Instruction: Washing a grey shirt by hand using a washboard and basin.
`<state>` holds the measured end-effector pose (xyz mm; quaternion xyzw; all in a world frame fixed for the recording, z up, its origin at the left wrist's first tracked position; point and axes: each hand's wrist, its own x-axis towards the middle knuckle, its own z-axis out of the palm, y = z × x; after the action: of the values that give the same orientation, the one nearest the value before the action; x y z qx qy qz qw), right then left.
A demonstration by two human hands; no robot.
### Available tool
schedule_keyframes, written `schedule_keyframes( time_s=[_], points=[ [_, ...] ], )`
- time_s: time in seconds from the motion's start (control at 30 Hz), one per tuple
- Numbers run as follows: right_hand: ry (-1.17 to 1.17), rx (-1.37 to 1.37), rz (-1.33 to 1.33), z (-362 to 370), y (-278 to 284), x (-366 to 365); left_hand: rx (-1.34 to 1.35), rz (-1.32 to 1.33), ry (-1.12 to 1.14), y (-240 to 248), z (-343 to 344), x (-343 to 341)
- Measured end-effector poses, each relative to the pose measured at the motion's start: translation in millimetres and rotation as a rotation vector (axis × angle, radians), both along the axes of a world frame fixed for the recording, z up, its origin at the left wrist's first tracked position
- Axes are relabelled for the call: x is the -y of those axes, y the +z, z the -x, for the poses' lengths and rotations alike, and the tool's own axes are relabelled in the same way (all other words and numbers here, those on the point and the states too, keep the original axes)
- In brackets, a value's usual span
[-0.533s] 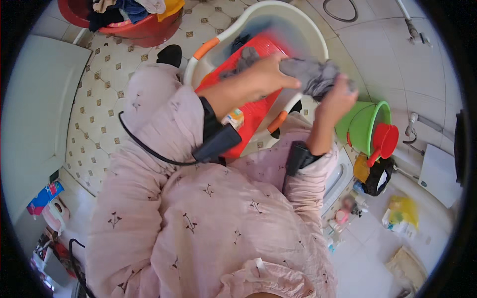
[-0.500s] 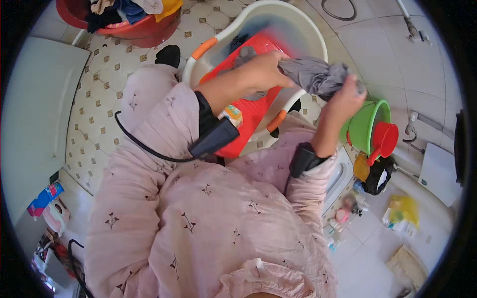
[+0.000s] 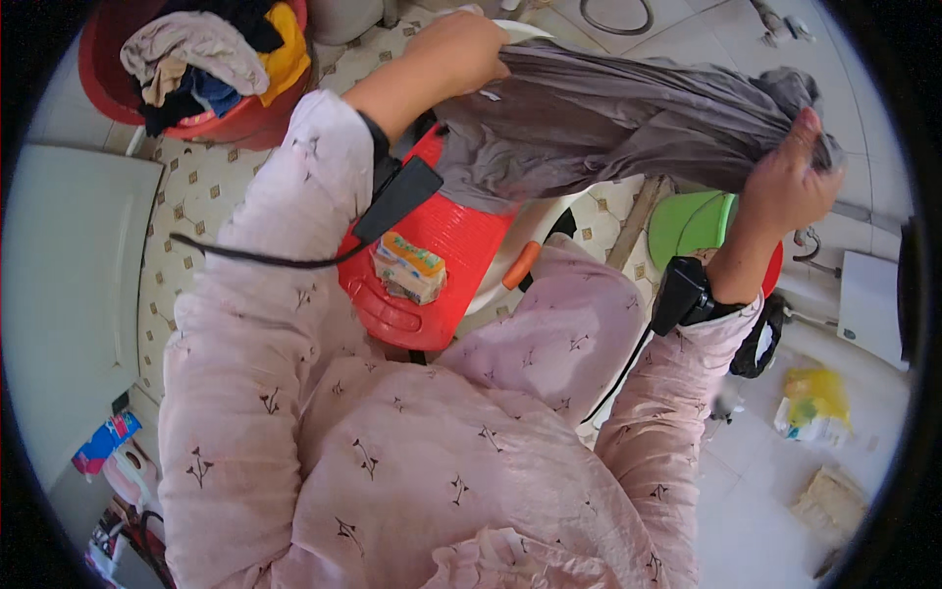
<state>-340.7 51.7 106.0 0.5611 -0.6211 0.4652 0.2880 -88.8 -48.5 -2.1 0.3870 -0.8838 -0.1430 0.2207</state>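
Grey garment (image 3: 628, 123), bunched half a second earlier, is now spread wide over the red washboard (image 3: 481, 265), exposing more fabric. Its ends are clenched in the left hand (image 3: 459, 54) and right hand (image 3: 793, 187) (a wrapped soap bar (image 3: 410, 268) is left untouched).

A pale tiled wall (image 3: 852, 108) flanks the cream, brown-dotted floor (image 3: 186, 211)

Bright, diffuse light fills the frame, washing the pink sleeve (image 3: 334, 133) nearly white at its cuff and leaving soft shadows in the grey cloth's folds (image 3: 628, 123). Fisheye distortion bows the pale panel (image 3: 83, 265) at left; black vignetting swallows the corners.
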Motion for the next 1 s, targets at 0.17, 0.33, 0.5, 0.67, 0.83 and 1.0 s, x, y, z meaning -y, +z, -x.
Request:
schedule_keyframes(
  time_s=[0.17,0.33,0.5,0.67,0.83,1.0],
  points=[
    [-0.052,0.137,0.156,3,-7,8,-0.184,0.080,0.127,-4,-9,17],
    [0.006,0.342,0.305,18,-17,9,-0.324,-0.035,0.305,-7,-11,23],
    [0.060,0.834,0.224,11,-62,-16,-0.379,-0.131,0.229,-11,-22,-13],
    [0.044,1.090,-0.176,-6,-176,-46,0.332,-0.297,-0.243,-112,-39,-88],
    [0.065,1.914,-0.251,-6,-255,-83,0.506,-0.443,-0.372,-124,-42,-127],
    [0.045,1.928,-0.320,-4,-247,-82,0.353,-0.559,-0.323,-127,-50,-122]
  ],
)
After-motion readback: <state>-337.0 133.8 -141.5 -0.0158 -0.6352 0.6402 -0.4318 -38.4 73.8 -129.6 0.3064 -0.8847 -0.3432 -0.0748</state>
